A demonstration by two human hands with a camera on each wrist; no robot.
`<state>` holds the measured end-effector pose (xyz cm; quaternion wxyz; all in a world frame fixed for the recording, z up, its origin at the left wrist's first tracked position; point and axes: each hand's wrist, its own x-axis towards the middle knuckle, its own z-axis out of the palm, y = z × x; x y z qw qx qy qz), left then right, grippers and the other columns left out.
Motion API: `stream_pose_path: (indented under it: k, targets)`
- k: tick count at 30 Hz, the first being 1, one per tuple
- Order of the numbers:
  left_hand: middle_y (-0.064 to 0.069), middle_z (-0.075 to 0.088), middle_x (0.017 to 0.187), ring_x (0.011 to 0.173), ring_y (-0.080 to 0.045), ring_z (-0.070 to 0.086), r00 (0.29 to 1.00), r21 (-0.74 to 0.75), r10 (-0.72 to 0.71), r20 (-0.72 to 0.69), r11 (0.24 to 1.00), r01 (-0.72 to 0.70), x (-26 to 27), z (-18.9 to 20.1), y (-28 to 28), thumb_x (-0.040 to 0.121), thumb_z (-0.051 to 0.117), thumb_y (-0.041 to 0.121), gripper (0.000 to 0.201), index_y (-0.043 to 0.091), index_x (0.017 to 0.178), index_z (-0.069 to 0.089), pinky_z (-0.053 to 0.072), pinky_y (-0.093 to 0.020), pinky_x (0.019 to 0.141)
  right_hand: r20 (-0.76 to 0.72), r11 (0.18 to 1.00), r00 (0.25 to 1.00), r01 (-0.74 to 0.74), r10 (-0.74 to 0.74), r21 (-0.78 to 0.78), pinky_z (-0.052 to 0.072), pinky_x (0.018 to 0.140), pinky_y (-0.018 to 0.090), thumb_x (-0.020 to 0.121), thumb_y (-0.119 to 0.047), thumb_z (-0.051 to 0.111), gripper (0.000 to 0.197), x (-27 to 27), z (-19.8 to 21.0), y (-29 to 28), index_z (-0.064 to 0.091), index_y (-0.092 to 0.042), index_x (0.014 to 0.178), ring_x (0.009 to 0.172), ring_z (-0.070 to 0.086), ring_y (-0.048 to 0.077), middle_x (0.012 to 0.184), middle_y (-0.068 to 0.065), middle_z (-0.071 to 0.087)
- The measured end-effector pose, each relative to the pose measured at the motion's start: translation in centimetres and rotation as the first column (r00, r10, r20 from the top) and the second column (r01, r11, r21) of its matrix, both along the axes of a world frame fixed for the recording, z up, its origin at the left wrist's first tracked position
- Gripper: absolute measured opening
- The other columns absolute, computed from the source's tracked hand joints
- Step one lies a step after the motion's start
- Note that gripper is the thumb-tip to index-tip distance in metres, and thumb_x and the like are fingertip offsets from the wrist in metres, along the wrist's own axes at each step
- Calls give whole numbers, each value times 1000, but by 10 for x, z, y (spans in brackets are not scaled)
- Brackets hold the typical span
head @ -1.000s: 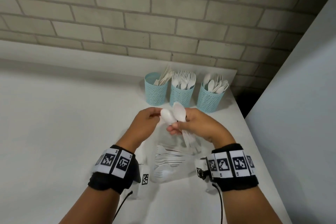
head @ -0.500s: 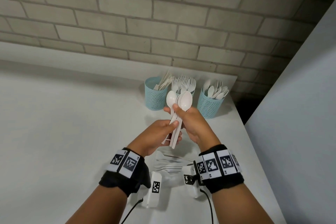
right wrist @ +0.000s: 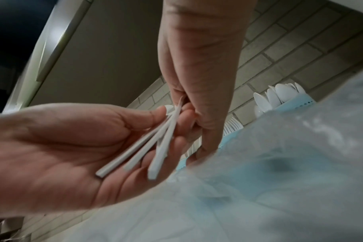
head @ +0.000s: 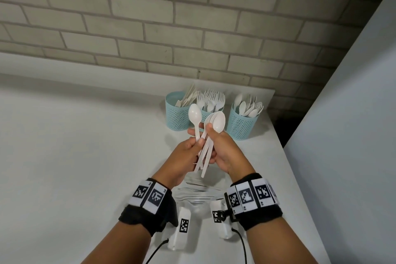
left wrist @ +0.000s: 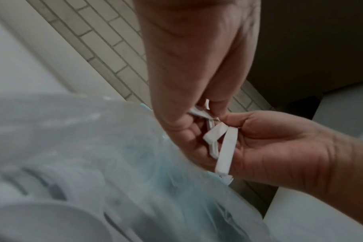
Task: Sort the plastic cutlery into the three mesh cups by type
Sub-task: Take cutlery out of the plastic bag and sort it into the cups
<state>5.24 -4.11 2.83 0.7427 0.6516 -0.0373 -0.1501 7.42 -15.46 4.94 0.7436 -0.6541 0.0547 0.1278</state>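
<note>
Since half a second ago, one spoon [head: 194, 118] has fanned out to the left of the other spoons [head: 216, 121], and the left hand's grip has shifted higher on the handles. Both forearms reach forward over the white bench [head: 75, 156], each with a black wrist strap bearing square markers.

The left hand [head: 184, 157] is turned palm inward, thumb pinching the handle of the separated spoon against the fingers. The right hand [head: 222, 150] is curled round the handles of the rest of the bunch, thumb pressing just under their bowls. From the right wrist view, the handles [right wrist: 155, 147] splay like a fan across the left palm.

All the spoons are white plastic, held upright with bowls up, in the air in front of the cups. Three light blue mesh cups stand in a row at the back of the bench near the brick wall [head: 192, 28]: the left cup [head: 176, 113] holds knives, the middle cup [head: 203, 114], partly hidden by the spoons, holds forks, and the right cup [head: 241, 126] holds spoons. More white cutlery [head: 197, 195] lies on the bench between the wrists.
</note>
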Motion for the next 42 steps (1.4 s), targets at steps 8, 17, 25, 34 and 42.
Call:
stream_pose_path:
  k: [8,17,25,34,42]
  targets:
    - [-8,67,87,65,-18,67,990,67,71,121,995,-79,0,-3,-8,98,44,15,17,15,115,47,57,-28,63,-44,979,979,200,-201,-38,52,54,31,100,-32,38,30,3,-6,5,59,-13,109,72,68,28,85,12,70]
    - [-4,52,87,57,-11,49,961,342,-69,270,939,-29,-3,-10,-18,101,27,13,31,15,131,31,42,-13,49,-6,932,932,362,-362,-38,52,63,30,99,-20,38,34,10,-4,9,38,-14,132,87,64,26,108,13,64]
    - [-8,58,84,55,-9,48,928,417,-63,366,903,-103,-3,-15,-20,102,27,24,30,15,130,33,43,-27,57,65,942,942,331,-328,-47,49,55,23,99,-41,37,42,12,1,13,35,-12,129,74,61,16,86,3,59]
    - [3,61,89,76,-14,59,856,521,-140,498,837,-166,-7,-11,-19,102,25,29,43,24,145,21,49,-34,75,62,919,921,376,-385,116,44,53,27,95,-13,49,11,16,6,11,43,-11,105,51,54,11,61,0,51]
    - [-8,62,69,61,-16,61,956,-98,18,-292,994,-48,5,-6,-10,99,23,48,51,9,102,57,53,-23,56,255,884,857,384,-448,265,50,53,20,94,-20,55,9,18,13,13,51,-14,98,47,50,9,63,-2,49]
